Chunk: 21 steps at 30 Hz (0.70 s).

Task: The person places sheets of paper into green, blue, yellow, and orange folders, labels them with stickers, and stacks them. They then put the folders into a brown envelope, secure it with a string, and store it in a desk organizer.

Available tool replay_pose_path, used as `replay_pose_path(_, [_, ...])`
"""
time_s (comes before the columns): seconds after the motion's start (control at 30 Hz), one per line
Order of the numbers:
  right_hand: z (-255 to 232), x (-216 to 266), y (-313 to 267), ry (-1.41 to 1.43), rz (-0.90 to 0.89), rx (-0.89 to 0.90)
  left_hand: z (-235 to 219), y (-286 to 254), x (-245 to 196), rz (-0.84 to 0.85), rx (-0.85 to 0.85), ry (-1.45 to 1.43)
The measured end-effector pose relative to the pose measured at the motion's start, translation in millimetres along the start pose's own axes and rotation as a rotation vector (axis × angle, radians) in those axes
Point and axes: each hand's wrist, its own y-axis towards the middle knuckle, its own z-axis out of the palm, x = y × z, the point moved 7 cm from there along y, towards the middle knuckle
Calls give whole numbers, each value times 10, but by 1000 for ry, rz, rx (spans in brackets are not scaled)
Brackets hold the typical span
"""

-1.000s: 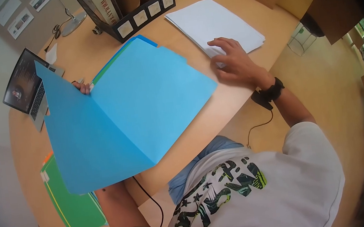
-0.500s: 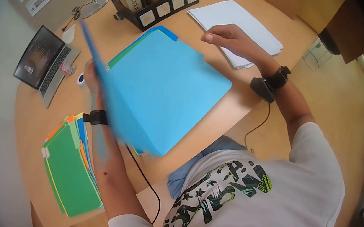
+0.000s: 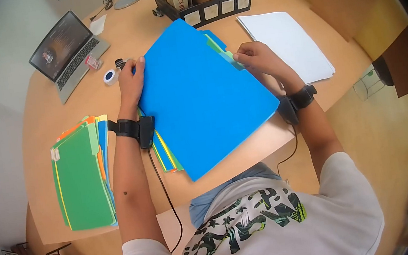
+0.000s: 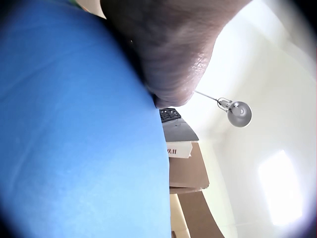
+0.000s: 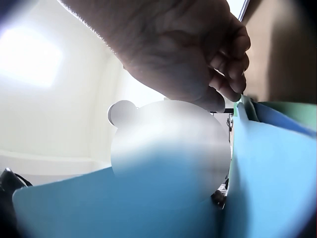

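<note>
A blue folder (image 3: 205,96) lies slanted across the table, its dark blue cover uppermost. My left hand (image 3: 131,85) grips the folder's left edge, the thumb along it and the other fingers partly hidden; the left wrist view shows this hand (image 4: 173,54) against the blue surface (image 4: 84,139). At the upper right edge, my right hand (image 3: 259,58) pinches a pale green tab (image 3: 228,57) between thumb and fingers. In the right wrist view, the fingertips of that hand (image 5: 173,54) meet folder edges beside light blue surfaces (image 5: 277,173). Yellow-edged folders (image 3: 165,153) stick out below the left side.
Green and orange folders (image 3: 82,179) are stacked at the left. Behind them stand a laptop (image 3: 62,48) and a white roll (image 3: 110,77). White paper (image 3: 291,46) lies right, near a black organizer (image 3: 219,9) with books. A cable runs by the left forearm.
The raised left flap has swung over to the right, so dark blue covers the light blue surface. My left hand has come to the left edge; my right hand has taken hold of the tab.
</note>
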Motion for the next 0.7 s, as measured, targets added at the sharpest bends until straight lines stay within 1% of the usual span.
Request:
replay_pose_path(0.03, [6,-37,-10,41,16,-3,14,-8,-35,18,5,51])
replay_pose_path(0.13, [8,-49,-28,99,-14,-14,93,-18,-156,91,31,212])
replay_pose_path(0.2, [6,12,-95,116,36,2,115,-27,-194,147,53,337])
replay_pose_path(0.23, [34,24,-102,126,55,21,124,-45,-229,148,72,342])
replay_pose_path(0.3, [57,-72,-71,150,16,31,151,-57,-214,148,86,351])
replay_pose_path(0.37, [60,6,-96,129,7,27,165,-82,-244,233,66,339])
replay_pose_path(0.4, [43,66,-121,112,8,14,183,-83,-223,219,87,345])
replay_pose_path(0.47, [59,111,-131,167,48,53,219,-85,-231,201,138,347])
replay_pose_path(0.53, [64,140,-129,215,16,70,234,-100,-217,112,189,324])
replay_pose_path(0.63, [52,141,-119,289,-36,-7,222,-125,-246,25,233,266])
replay_pose_path(0.7, [50,142,-92,219,-102,24,277,-135,-288,-14,280,242])
